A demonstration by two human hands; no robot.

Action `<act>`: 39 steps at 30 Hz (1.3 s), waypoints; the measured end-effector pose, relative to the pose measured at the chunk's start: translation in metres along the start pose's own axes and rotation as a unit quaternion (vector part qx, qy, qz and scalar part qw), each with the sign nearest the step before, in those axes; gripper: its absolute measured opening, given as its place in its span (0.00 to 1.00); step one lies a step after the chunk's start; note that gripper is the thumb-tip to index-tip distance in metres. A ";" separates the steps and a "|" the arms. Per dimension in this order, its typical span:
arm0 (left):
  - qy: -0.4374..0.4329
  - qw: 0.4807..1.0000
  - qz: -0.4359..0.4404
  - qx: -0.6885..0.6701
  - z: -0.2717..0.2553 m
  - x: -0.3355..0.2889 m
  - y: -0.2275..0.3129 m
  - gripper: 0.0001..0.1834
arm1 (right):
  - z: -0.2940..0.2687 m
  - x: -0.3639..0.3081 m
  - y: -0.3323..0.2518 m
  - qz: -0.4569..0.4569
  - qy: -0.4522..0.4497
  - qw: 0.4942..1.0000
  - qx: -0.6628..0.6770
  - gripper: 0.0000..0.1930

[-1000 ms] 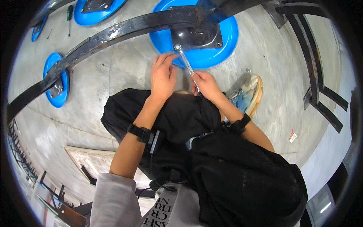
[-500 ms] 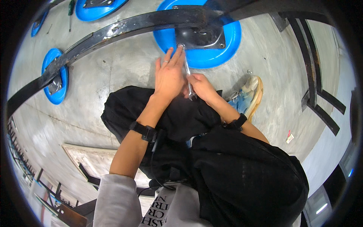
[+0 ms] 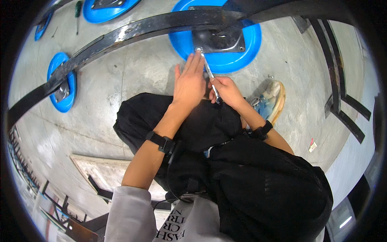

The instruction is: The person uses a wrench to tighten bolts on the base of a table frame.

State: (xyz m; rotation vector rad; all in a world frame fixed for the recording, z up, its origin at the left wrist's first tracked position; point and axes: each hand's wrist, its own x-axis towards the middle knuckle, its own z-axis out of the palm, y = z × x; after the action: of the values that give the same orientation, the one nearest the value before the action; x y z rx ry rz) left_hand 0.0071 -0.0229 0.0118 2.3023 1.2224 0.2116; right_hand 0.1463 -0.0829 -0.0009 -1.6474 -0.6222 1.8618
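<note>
My right hand point(image 3: 228, 91) is closed around the lower shank of a silver combination wrench point(image 3: 208, 68), whose open jaw points back toward me. The wrench's far end sits at a bolt on the near-left corner of a black metal mounting plate point(image 3: 221, 42). That plate is fixed to a round blue disc point(image 3: 254, 45) under a dark frame. My left hand point(image 3: 189, 89) has its fingers stretched out, the fingertips resting at the wrench's far end beside the bolt. The fingertips partly cover that end, so its fit on the bolt is hard to see.
A curved black metal bar point(image 3: 133, 34) crosses above the floor. More blue discs with black plates, one of them a disc at left point(image 3: 51, 80), lie beyond it. A screwdriver point(image 3: 78, 16) lies far left. Near my shoe point(image 3: 271, 101) is a small metal piece point(image 3: 270, 76). Black frame legs point(image 3: 333, 68) stand at right.
The wrench's near end has swung a little to the right with my right hand. My left fingertips stay at its far end. The whole view has shifted slightly.
</note>
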 end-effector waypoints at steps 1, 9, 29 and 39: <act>-0.003 1.000 0.008 -0.004 0.000 0.000 0.001 0.28 | 0.001 -0.003 -0.003 0.001 0.009 1.000 0.002 0.16; 0.009 1.000 0.012 -0.025 -0.003 0.005 -0.005 0.27 | 0.034 -0.006 -0.017 0.036 -0.006 0.985 0.167 0.15; 0.014 0.999 0.039 0.015 -0.006 -0.006 0.003 0.32 | -0.034 -0.010 -0.009 -0.158 0.158 0.941 -0.255 0.17; -0.051 0.999 -0.014 -0.002 -0.034 -0.046 0.016 0.16 | -0.021 -0.033 0.019 -0.063 0.074 0.995 0.021 0.14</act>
State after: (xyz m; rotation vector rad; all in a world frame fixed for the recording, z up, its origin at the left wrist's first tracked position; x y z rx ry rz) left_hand -0.0203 -0.0548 0.0534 2.2609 1.2020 0.0864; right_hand 0.1677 -0.1197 0.0073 -1.6618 -0.6039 1.6368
